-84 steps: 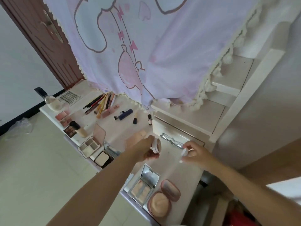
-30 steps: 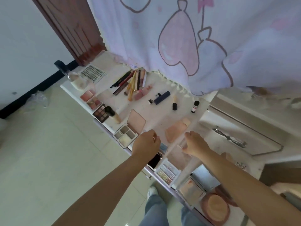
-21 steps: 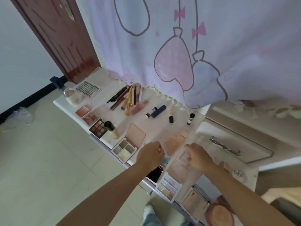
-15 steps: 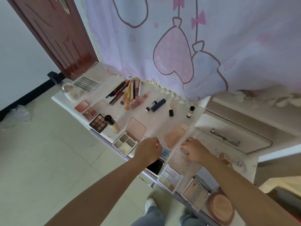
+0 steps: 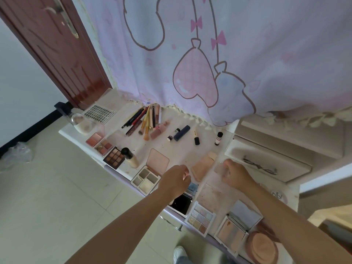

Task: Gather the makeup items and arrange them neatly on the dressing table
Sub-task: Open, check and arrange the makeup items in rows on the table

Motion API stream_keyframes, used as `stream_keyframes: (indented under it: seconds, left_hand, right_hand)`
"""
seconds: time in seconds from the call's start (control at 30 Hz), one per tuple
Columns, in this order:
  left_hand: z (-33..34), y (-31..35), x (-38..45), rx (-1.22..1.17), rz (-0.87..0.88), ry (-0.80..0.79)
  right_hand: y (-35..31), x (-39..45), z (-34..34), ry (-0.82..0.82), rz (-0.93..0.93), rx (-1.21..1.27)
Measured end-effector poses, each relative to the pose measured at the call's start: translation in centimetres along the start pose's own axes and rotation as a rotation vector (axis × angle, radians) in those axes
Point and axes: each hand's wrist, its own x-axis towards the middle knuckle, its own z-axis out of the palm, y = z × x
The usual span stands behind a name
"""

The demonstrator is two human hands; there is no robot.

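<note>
Hovering over the tabletop (image 5: 179, 147) to straighten a clear-lidded palette (image 5: 207, 199), both hands (image 5: 176, 181) looked loosely curled; grip unclear.

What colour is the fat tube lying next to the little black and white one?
Dark navy blue tube, seen best in the head view.

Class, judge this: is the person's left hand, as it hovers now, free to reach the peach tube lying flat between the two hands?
Probably yes. The left hand hovers just beside the peach tube, and nothing lies over the tube or between them.
</note>
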Motion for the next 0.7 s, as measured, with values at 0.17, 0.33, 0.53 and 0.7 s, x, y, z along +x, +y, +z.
stream_keyframes:
  seconds: [0.17,0.33,0.53,0.7]
  left_hand:
    - [-1.5,2.3,0.0,-0.459,0.073,-0.157]
    - [-2.5,3.8,-0.6,-0.709,0.173,-0.249]
    - [-2.9,4.6,-0.9,-0.834,0.188,-0.248]
    - [-2.7,4.3,-0.7,-0.924,0.175,-0.279]
  right_hand:
    - [-4.2,-3.5,-5.0,-0.020,-0.165,0.428]
    - [-6.1,-6.5,-7.2,-0.063,-0.165,0.444]
    - [-6.5,-8.2,-8.0,-0.033,-0.088,0.528]
    - [-5.7,-7.9,-8.2,-0.106,-0.086,0.701]
